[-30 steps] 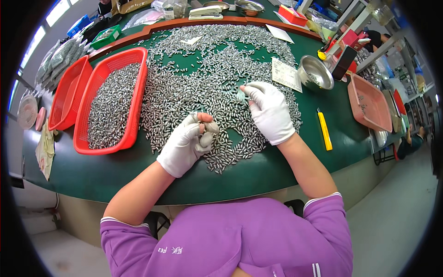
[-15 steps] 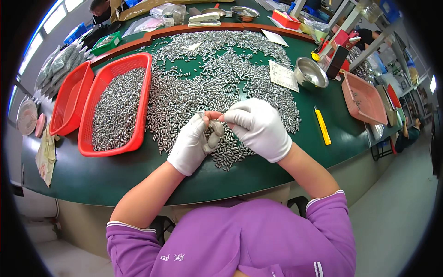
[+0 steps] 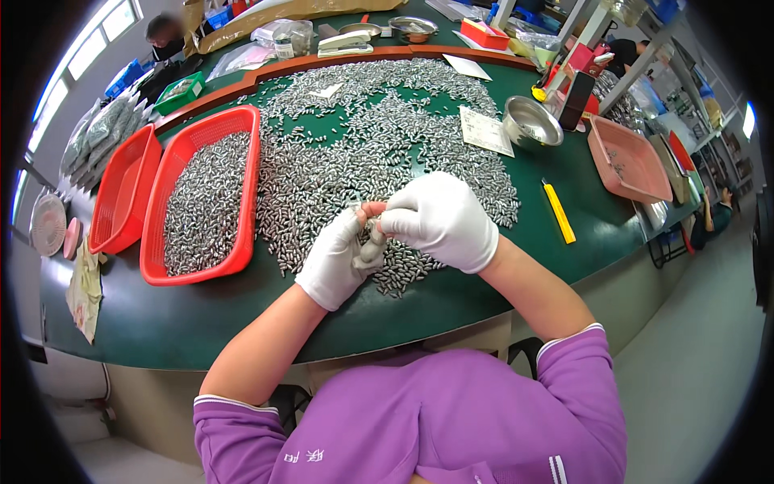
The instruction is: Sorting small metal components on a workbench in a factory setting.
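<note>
1. The left hand (image 3: pixel 334 260), in a white glove with bare skin showing at a fingertip, is held palm inward over the near part of the spread, its fingers curled. The ends of the glove's fingers look greyish.
2. The right hand (image 3: pixel 443 222), also in a white glove, is bent over from the right, its fingertips meeting those of the left hand.
3. The state of each grip is hidden where the 2 hands meet: I cannot tell whether either is clamped on a piece.
4. The small metal pieces (image 3: pixel 314 189), silvery and elongated, lie in a broad, dense spread on the dark green table (image 3: pixel 266 323), under and beyond both hands.
5. More pieces fill much of a red basket (image 3: pixel 252 173) left of the spread; a 2nd red basket (image 3: pixel 121 198) stands just beside it, farther left.
6. On the right, a printed paper (image 3: pixel 486 131) lies at the edge of the spread, just beside a steel bowl (image 3: pixel 532 121).
7. A yellow cutter (image 3: pixel 559 214) lies right of the right hand, apart from the pieces.
8. Farther right, a pink basket (image 3: pixel 637 188) holds a few pieces.
</note>
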Demonstrator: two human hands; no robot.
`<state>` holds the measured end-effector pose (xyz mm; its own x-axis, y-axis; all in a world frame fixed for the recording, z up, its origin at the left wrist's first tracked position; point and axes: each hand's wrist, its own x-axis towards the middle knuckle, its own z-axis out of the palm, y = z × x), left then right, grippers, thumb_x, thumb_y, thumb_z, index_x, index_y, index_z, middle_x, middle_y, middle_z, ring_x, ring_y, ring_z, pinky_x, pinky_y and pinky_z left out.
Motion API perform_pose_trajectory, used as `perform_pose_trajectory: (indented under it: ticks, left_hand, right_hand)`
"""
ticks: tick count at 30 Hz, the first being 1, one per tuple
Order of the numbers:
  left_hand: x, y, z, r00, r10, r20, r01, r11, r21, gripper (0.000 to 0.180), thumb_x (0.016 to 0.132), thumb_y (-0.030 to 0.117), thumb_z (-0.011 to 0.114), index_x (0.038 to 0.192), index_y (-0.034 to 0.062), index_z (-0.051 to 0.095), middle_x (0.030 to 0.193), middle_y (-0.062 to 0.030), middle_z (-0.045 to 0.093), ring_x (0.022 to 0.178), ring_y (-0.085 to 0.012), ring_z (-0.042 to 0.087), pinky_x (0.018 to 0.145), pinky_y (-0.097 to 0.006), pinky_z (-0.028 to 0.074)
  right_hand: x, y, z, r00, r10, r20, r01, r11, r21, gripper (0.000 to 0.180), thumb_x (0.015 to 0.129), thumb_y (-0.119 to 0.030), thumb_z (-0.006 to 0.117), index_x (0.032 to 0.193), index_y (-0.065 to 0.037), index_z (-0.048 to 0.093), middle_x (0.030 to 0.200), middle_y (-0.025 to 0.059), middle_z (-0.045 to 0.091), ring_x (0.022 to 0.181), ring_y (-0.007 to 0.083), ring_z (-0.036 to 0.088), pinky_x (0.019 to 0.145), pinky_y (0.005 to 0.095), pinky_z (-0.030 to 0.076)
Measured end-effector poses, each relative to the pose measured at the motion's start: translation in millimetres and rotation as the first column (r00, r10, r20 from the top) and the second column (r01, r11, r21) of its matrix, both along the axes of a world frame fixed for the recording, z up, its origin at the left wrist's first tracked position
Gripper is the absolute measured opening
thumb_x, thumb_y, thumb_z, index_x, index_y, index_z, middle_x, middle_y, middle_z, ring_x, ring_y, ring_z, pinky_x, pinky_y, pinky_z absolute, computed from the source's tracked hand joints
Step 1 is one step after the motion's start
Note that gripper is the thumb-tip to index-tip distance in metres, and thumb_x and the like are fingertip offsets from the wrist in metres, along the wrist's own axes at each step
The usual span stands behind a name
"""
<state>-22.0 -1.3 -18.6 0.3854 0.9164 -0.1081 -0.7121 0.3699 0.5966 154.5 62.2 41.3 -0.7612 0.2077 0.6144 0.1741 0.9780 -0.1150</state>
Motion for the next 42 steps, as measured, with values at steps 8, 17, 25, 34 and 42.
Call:
perform_pose_trajectory:
  ticks: [8, 17, 25, 34, 42]
  left_hand:
    - [2.7, -1.2, 5.4, 0.995, -0.1, 0.009, 0.1, 0.995, 0.026, 0.027, 0.093, 0.028, 0.052, 0.112, 0.0077, 0.052, 0.081, -0.0002, 0.05, 0.054, -0.0065, 0.033, 0.049, -0.02, 0.028]
    - [-2.0, 5.4, 1.8, 0.988, -0.042, 0.148, 0.045, 0.999, -0.019, 0.016, 0.093, 0.023, 0.054, 0.1, 0.0084, 0.057, 0.077, -0.0011, 0.052, 0.052, -0.006, 0.035, 0.047, -0.019, 0.029]
    - [22.4, 15.3, 11.3, 0.977, -0.191, 0.096, 0.199, 0.976, -0.09, 0.016, 0.094, 0.022, 0.051, 0.099, 0.0068, 0.054, 0.076, -0.002, 0.051, 0.054, -0.0063, 0.038, 0.048, -0.019, 0.031]
    - [0.9, 21.1, 2.3, 0.976, -0.189, 0.108, 0.194, 0.98, -0.036, 0.014, 0.093, 0.022, 0.054, 0.096, 0.0083, 0.055, 0.077, -0.001, 0.052, 0.054, -0.006, 0.038, 0.047, -0.018, 0.03]
    - [4.7, 26.9, -2.8, 0.985, -0.151, 0.089, 0.159, 0.982, -0.1, 0.02, 0.093, 0.026, 0.054, 0.099, 0.0068, 0.055, 0.079, -0.0026, 0.054, 0.058, -0.0071, 0.043, 0.05, -0.019, 0.033]
  right_hand:
    - [29.2, -15.5, 0.9, 0.958, -0.276, -0.075, 0.268, 0.958, -0.103, 0.015, 0.069, -0.007, 0.069, 0.079, -0.01, 0.058, 0.078, 0.006, 0.06, 0.072, 0.0273, 0.059, 0.066, 0.0371, 0.047]
    - [271.8, -12.6, -19.0, 0.017, -0.892, -0.452, 0.928, 0.183, -0.325, 0.027, 0.092, -0.028, 0.057, 0.093, -0.002, 0.063, 0.087, 0.0115, 0.063, 0.08, 0.0245, 0.059, 0.076, 0.0338, 0.047]
    - [334.4, -52.9, -22.6, -0.292, -0.927, -0.236, 0.911, -0.194, -0.365, 0.038, 0.087, -0.029, 0.063, 0.117, -0.006, 0.06, 0.112, 0.014, 0.063, 0.098, 0.0245, 0.063, 0.085, 0.0351, 0.047]
    - [112.5, 21.7, 15.6, 0.541, -0.832, 0.122, 0.813, 0.48, -0.33, 0.034, 0.08, -0.02, 0.066, 0.113, -0.01, 0.063, 0.106, 0.0098, 0.063, 0.096, 0.0205, 0.062, 0.087, 0.031, 0.047]
    - [26.3, 86.4, -6.9, 0.305, -0.731, 0.611, 0.869, 0.476, 0.136, 0.048, 0.072, -0.047, 0.062, 0.113, -0.022, 0.064, 0.127, 0.018, 0.052, 0.116, 0.0323, 0.049, 0.096, 0.0438, 0.039]
